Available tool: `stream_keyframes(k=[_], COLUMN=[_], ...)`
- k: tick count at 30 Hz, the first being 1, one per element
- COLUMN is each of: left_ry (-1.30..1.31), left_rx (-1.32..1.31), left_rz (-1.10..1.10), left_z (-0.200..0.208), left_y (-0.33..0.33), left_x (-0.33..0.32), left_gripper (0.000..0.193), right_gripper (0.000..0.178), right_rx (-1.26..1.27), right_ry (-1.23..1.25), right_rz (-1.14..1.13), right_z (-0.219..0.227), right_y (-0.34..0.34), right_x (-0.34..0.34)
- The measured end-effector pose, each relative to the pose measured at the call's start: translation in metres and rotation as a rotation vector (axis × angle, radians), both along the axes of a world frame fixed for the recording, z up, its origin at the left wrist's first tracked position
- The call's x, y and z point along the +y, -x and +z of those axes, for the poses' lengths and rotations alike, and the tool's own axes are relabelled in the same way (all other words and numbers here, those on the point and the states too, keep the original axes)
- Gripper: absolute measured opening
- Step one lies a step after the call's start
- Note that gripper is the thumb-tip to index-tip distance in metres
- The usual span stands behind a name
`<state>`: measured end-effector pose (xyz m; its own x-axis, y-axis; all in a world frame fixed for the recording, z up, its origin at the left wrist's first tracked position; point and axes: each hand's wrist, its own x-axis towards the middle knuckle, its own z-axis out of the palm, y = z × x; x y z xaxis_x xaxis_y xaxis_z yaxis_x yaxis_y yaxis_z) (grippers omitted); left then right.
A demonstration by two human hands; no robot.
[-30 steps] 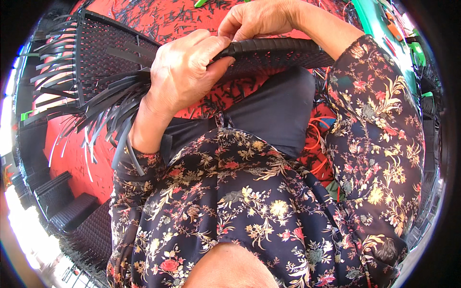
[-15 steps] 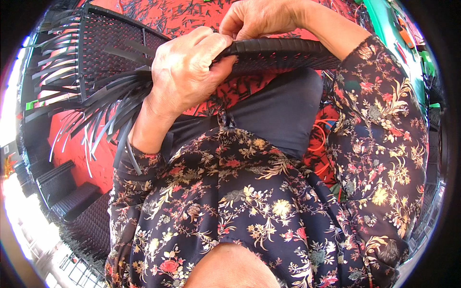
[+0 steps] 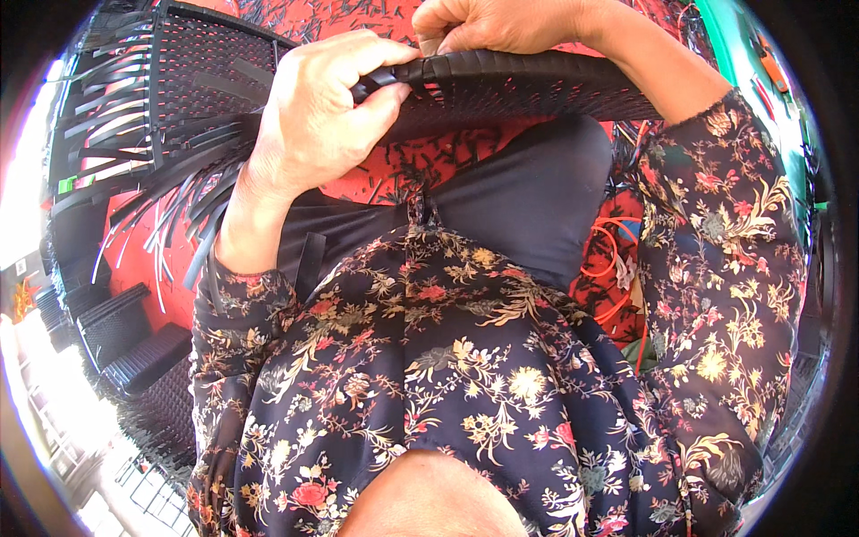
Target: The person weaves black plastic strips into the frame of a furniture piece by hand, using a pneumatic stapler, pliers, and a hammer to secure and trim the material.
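A black woven wicker panel [image 3: 528,88] with a wrapped curved rim lies across my lap and stretches off to the upper left. My left hand [image 3: 313,112] is closed round that rim, thumb below and fingers over the top. Just right of it, my right hand [image 3: 483,27] pinches at the rim's upper side. What its fingertips hold is hidden behind the rim. Loose flat black strips [image 3: 192,174] fan out from the weave beneath my left wrist. More strip ends [image 3: 112,98] stick out along the panel's far left edge.
Short black strip offcuts [image 3: 438,161] litter the red floor covering [image 3: 358,186]. An orange cord [image 3: 608,259] loops beside my right thigh. Dark woven pieces [image 3: 148,358] stand at the lower left. A green surface [image 3: 729,45] with an orange-handled tool [image 3: 771,67] is at upper right.
My left hand has slid a little left and up along the rim, and a gap has opened between the hands. The wrapped rim sits slightly higher in view.
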<state>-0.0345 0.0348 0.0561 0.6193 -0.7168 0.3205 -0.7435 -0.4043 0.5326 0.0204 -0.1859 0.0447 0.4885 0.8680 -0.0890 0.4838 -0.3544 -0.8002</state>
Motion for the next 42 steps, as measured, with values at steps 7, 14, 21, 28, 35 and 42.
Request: stream_keyframes(k=[7,14,21,28,35,42], left_ry=[0.04,0.145,0.192,0.067,-0.111,0.103], left_rx=[-0.025,-0.181,-0.263,0.134,0.487,0.355], left_rz=[0.005,-0.009,0.061,0.087,0.062,0.104], left_z=[0.002,-0.008,-0.015,-0.004,0.006,-0.014], left_y=[-0.001,-0.002,0.001,-0.009,-0.029,-0.023], left_x=[0.011,0.007,-0.001,0.004,0.016,0.016], left_gripper=[0.026,0.02,0.017,0.025,0.03,0.032], right_gripper=[0.013,0.014,0.015,0.013,0.012,0.012], right_rx=[0.014,0.012,-0.067,-0.082,-0.115,-0.145], right_ry=[0.031,0.083,0.094,0.133,0.082,0.114], right_rz=[-0.038,-0.064,-0.065,-0.065,-0.071,-0.069], right_z=[0.013,0.019,0.026,0.027,0.019,0.023], right_y=[0.0,0.001,0.001,-0.001,-0.007,-0.005], right_x=[0.008,0.01,0.007,0.012,0.022,0.028])
